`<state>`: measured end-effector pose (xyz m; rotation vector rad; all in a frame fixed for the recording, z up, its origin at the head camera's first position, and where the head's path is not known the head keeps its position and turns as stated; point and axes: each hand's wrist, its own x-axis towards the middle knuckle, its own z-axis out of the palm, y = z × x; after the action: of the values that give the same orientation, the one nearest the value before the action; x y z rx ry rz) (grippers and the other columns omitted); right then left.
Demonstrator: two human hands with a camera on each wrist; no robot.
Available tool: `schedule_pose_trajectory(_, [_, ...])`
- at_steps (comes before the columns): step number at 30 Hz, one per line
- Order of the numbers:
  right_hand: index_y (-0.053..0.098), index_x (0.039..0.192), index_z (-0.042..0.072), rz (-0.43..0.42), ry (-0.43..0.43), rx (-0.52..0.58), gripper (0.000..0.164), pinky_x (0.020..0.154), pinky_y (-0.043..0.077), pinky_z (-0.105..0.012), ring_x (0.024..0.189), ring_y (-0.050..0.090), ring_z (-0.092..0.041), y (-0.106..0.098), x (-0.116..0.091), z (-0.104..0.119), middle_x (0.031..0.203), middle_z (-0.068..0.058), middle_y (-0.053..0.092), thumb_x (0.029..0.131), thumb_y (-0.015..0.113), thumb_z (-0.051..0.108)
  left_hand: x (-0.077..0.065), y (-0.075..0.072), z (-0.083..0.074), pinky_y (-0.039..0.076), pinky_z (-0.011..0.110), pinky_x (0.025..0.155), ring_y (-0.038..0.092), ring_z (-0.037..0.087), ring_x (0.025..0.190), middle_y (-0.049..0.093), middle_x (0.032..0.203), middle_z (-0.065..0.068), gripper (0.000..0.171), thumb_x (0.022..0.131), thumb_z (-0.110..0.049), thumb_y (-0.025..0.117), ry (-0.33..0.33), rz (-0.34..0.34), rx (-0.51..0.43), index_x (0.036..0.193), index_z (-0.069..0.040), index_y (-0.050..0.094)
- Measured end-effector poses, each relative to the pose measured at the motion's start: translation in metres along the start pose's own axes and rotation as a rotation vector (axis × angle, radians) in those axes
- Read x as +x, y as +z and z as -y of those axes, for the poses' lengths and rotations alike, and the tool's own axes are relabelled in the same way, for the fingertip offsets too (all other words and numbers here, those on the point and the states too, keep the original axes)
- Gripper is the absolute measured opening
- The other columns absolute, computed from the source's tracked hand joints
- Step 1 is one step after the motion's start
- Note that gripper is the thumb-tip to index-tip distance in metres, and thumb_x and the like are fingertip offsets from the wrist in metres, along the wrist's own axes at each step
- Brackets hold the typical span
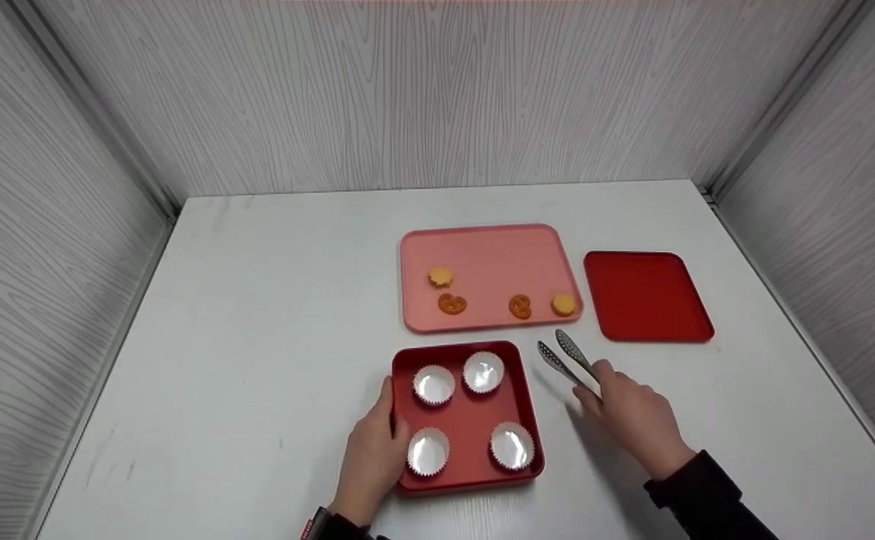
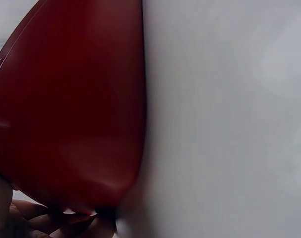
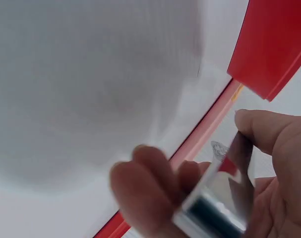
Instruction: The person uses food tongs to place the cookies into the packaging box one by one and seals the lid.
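Observation:
My left hand [image 1: 374, 450] grips the left wall of a deep red square baking pan [image 1: 471, 442] at the near middle of the table. In the left wrist view the pan's red outer wall [image 2: 76, 109] fills the left part, with fingers at its lower edge. Several white fluted paper baking cups, such as one cup [image 1: 434, 385] at the far left, stand inside the pan. To the pan's right, my right hand [image 1: 636, 420] holds metal tongs [image 1: 569, 356], their perforated tips apart and nothing between them. The right wrist view shows the tongs [image 3: 214, 198] between thumb and fingers.
Beyond the pan lies a pink tray [image 1: 490, 262] bearing a scalloped cookie [image 1: 440, 277], a pretzel [image 1: 452, 304], another pretzel [image 1: 520, 306] and a round cookie [image 1: 563, 304]. A flat red tray [image 1: 647, 296] sits to its right. Grey wood-grain panels surround the white table [image 1: 257, 337].

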<state>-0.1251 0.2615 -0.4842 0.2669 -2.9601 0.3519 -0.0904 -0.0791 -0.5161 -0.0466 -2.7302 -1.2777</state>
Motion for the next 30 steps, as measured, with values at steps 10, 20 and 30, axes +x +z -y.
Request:
schedule_pose_trajectory(10, [0.058, 0.101, 0.003, -0.103, -0.039, -0.028, 0.033, 0.036, 0.035, -0.035, 0.042, 0.040, -0.020, -0.011, 0.010, -0.009, 0.068, -0.006, 0.048, 0.084, 0.066, 0.030, 0.001, -0.002, -0.001, 0.047, 0.042, 0.086, 0.058, 0.025, 0.104, 0.054, 0.127, 0.016, 0.057, 0.089, -0.009, 0.054, -0.007, 0.016, 0.022, 0.142, 0.000, 0.034])
schedule_pose_trajectory(20, [0.058, 0.101, 0.001, -0.156, -0.080, -0.056, 0.034, 0.034, 0.030, -0.027, 0.039, 0.033, -0.015, -0.015, 0.032, -0.020, 0.067, -0.007, 0.044, 0.080, 0.073, 0.022, 0.002, -0.002, 0.000, 0.046, 0.043, 0.087, 0.057, 0.025, 0.107, 0.053, 0.130, 0.015, 0.057, 0.090, -0.010, 0.053, -0.010, 0.022, 0.018, 0.143, 0.000, 0.034])
schedule_pose_trajectory(30, [0.059, 0.102, 0.003, -0.121, -0.074, -0.074, 0.038, 0.037, 0.035, -0.029, 0.041, 0.037, -0.016, -0.015, 0.051, -0.023, 0.066, -0.008, 0.046, 0.074, 0.079, 0.021, 0.001, -0.001, -0.001, 0.048, 0.041, 0.083, 0.059, 0.022, 0.099, 0.056, 0.126, 0.014, 0.058, 0.089, -0.010, 0.055, -0.012, 0.017, 0.021, 0.143, -0.002, 0.035])
